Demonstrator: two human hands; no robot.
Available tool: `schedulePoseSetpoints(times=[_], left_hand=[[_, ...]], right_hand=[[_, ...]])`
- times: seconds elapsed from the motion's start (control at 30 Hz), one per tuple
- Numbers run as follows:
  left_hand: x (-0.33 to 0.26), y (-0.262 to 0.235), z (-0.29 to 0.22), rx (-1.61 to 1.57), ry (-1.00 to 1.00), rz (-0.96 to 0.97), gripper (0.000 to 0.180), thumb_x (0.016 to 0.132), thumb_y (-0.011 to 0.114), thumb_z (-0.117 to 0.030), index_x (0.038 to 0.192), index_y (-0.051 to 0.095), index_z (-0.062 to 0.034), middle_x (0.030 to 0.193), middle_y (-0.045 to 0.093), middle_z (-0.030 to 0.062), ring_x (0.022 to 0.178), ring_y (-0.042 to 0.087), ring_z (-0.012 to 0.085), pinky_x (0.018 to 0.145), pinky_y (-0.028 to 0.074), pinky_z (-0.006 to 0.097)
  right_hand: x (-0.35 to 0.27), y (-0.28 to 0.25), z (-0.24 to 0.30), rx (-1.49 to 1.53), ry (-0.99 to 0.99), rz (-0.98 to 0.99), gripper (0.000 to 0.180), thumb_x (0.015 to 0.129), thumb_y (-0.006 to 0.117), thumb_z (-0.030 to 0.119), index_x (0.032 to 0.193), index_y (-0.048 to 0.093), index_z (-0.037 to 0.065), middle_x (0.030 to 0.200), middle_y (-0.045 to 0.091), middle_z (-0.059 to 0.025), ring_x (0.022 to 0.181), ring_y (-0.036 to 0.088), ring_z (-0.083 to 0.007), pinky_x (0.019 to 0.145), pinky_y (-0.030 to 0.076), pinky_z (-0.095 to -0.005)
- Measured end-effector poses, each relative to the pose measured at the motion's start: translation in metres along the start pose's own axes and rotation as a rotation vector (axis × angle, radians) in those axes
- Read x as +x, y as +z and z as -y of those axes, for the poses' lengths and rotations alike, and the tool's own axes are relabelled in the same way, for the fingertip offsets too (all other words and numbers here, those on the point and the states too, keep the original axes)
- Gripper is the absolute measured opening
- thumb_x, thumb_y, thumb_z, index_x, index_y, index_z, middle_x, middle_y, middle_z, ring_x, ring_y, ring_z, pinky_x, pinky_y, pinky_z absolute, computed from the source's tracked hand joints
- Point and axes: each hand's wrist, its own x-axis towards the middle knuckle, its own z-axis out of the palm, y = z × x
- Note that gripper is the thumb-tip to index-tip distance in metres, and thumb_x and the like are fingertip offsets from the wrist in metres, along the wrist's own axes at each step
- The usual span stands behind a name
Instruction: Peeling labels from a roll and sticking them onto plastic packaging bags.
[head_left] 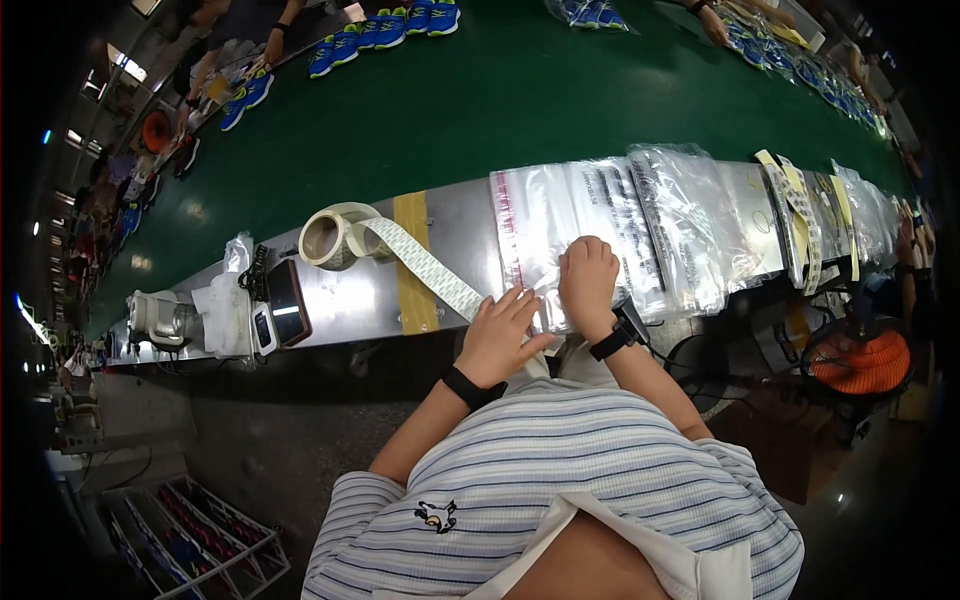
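My left hand (498, 338) rests at the near edge of the metal ledge, fingers stretched out and thumb apart. Its fingertips lie by the end of a white label strip (430, 268) and the left edge of a clear plastic bag (540, 215). The strip runs back to a label roll (330, 238) standing at the left. On the same bag, my right hand (589, 283) is closed with its fingers curled down; whatever is under or between them is hidden. More printed clear bags (685, 230) are stacked just to the right.
Beyond the ledge runs a green conveyor belt (480, 110) with blue shoes (385, 30) on its far side, where other people's hands work. A phone (290, 305) and a tape dispenser (160, 318) sit to the left. An orange fan (858, 360) stands at the right.
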Motion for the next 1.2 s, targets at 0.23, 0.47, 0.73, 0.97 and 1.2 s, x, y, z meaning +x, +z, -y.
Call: schedulePoseSetpoints(times=[0.23, 0.47, 0.73, 0.97, 1.2], left_hand=[[-0.008, 0.002, 0.006, -0.048, -0.006, -0.014, 0.053, 0.088, 0.054, -0.039, 0.126, 0.048, -0.0014, 0.135, 0.045, 0.0131, 0.129, 0.036, 0.0268, 0.102, 0.029, 0.046], [0.010, -0.019, 0.008, -0.300, -0.136, 0.000, 0.045, 0.090, 0.053, -0.034, 0.122, 0.053, -0.0017, 0.118, 0.059, 0.0132, 0.111, 0.054, 0.0257, 0.094, 0.039, 0.039], [0.115, 0.003, 0.027, -2.068, -0.062, 0.240, 0.046, 0.099, 0.032, -0.034, 0.115, 0.048, 0.0066, 0.118, 0.054, 0.0235, 0.113, 0.052, 0.0314, 0.097, 0.043, 0.042], [0.127, -0.003, 0.019, -1.402, -0.531, 0.312, 0.029, 0.096, 0.041, -0.026, 0.115, 0.049, -0.0055, 0.108, 0.061, 0.0120, 0.085, 0.066, 0.0240, 0.062, 0.055, 0.028], [0.150, 0.011, 0.007, -1.700, -0.475, 0.440, 0.035, 0.097, 0.040, -0.031, 0.109, 0.048, 0.0002, 0.093, 0.057, 0.0098, 0.091, 0.063, 0.0277, 0.070, 0.055, 0.033]], right_hand=[[-0.007, -0.013, 0.013, 0.106, -0.057, -0.009, 0.028, 0.070, 0.072, 0.020, 0.087, 0.056, 0.005, 0.105, 0.051, -0.0103, 0.102, 0.047, -0.0283, 0.088, 0.033, -0.0453], [0.001, -0.027, -0.027, 0.484, 0.164, -0.033, 0.012, 0.080, 0.061, 0.012, 0.079, 0.054, 0.003, 0.083, 0.052, -0.0123, 0.079, 0.049, -0.0315, 0.072, 0.041, -0.0402], [0.001, -0.038, -0.021, 0.794, 0.442, 0.213, 0.012, 0.084, 0.057, 0.014, 0.085, 0.062, 0.002, 0.081, 0.059, -0.0123, 0.076, 0.056, -0.0272, 0.069, 0.045, -0.0336], [0.009, -0.068, -0.046, 1.021, 0.304, -0.084, 0.015, 0.089, 0.054, 0.012, 0.086, 0.058, -0.002, 0.088, 0.055, -0.0068, 0.081, 0.054, -0.0146, 0.071, 0.043, -0.0259], [-0.003, -0.059, -0.035, 1.120, 0.265, 0.214, 0.024, 0.090, 0.055, 0.019, 0.104, 0.055, 0.000, 0.100, 0.058, -0.0093, 0.081, 0.058, -0.0161, 0.073, 0.045, -0.0266]])
